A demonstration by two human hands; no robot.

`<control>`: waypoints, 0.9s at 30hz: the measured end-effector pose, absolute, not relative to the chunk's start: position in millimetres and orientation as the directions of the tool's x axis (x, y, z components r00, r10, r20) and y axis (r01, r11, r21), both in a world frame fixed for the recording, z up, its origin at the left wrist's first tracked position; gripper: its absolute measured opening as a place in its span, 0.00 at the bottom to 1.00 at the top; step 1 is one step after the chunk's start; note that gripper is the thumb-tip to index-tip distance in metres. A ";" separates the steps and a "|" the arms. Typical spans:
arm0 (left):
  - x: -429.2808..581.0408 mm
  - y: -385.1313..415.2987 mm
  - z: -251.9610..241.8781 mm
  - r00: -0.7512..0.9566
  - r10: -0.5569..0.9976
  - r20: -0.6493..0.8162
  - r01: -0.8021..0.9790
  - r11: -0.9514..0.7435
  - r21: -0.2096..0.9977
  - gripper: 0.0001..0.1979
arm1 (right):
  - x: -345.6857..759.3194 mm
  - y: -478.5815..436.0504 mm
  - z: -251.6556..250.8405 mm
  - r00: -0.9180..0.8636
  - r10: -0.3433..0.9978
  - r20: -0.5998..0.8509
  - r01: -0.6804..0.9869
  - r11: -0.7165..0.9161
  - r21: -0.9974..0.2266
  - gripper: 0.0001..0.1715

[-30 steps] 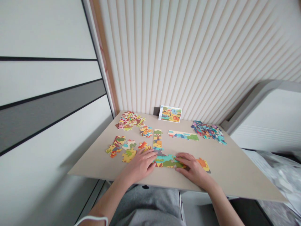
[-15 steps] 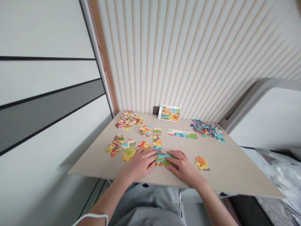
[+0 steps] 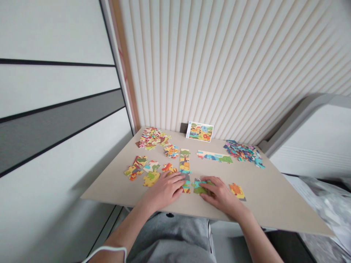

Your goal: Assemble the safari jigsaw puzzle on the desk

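Note:
A vertical strip of joined puzzle pieces (image 3: 184,162) lies in the middle of the table, with a tree at its top. My left hand (image 3: 166,186) rests palm down, fingers stretched over the strip's lower left edge and holding nothing. To the right, a gap away from the strip, is a blue and green puzzle piece (image 3: 197,186). My right hand (image 3: 218,193) has its thumb and fingers around that piece and covers its right part. Left of my left hand are a yellow and green puzzle piece (image 3: 151,179) and several other loose pieces.
A picture card (image 3: 200,132) leans against the pleated wall. Below it lies a joined horizontal strip (image 3: 215,157). Heaps of pieces sit at the back left (image 3: 153,138) and back right (image 3: 243,152). An orange and yellow piece (image 3: 237,191) lies right of my right hand.
My right hand has moved slightly right with the blue and green piece, opening a gap to the vertical strip. My left hand stays on the strip. The camera view has shifted a little.

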State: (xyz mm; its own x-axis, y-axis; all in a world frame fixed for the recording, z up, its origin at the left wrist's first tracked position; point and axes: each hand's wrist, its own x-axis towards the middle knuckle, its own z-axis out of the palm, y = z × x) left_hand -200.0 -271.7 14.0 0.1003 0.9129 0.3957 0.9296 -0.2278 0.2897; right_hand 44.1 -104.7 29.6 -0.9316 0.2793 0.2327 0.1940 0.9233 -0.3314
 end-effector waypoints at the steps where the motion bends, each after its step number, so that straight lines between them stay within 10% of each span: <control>1: -200.0 -271.7 14.2 0.099 0.914 0.393 0.930 -0.226 0.290 0.16 | 46.0 -103.5 30.3 -0.930 0.290 0.225 0.205 0.919 -0.337 0.19; 27: -199.0 -271.3 17.3 0.161 0.930 0.331 0.941 -0.246 0.234 0.23 | 33.5 -109.1 45.9 -0.968 0.141 0.206 0.077 0.954 -0.290 0.19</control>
